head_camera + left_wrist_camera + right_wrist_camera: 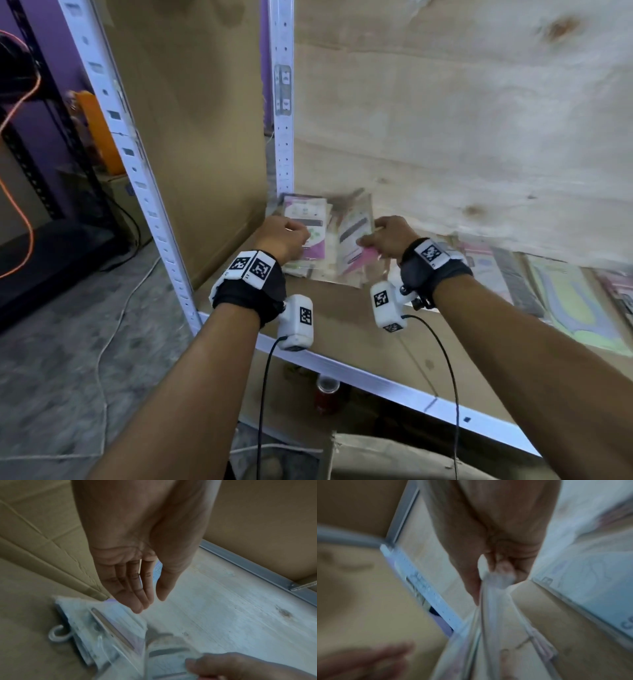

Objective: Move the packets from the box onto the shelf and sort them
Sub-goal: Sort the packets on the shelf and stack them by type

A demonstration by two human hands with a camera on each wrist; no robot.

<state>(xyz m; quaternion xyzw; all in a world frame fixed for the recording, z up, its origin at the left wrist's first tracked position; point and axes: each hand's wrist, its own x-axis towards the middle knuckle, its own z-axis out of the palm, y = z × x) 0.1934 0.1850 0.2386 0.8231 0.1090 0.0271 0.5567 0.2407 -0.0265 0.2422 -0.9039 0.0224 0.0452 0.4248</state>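
A stack of clear-wrapped pink and white packets (308,212) (102,628) lies in the back left corner of the cardboard-lined shelf (359,308). My left hand (303,236) (147,604) is over this stack with straight fingers and holds nothing; whether it touches the stack is unclear. My right hand (371,236) (498,573) pinches the top edge of one packet (354,233) (168,655) (494,615), which stands tilted on edge just right of the stack. The right wrist view is blurred.
More flat packets (565,301) lie along the shelf to the right. A white perforated post (284,102) and a cardboard side panel (191,137) close the left corner. A wooden board hangs low above. Under the shelf stands a red jar (327,394).
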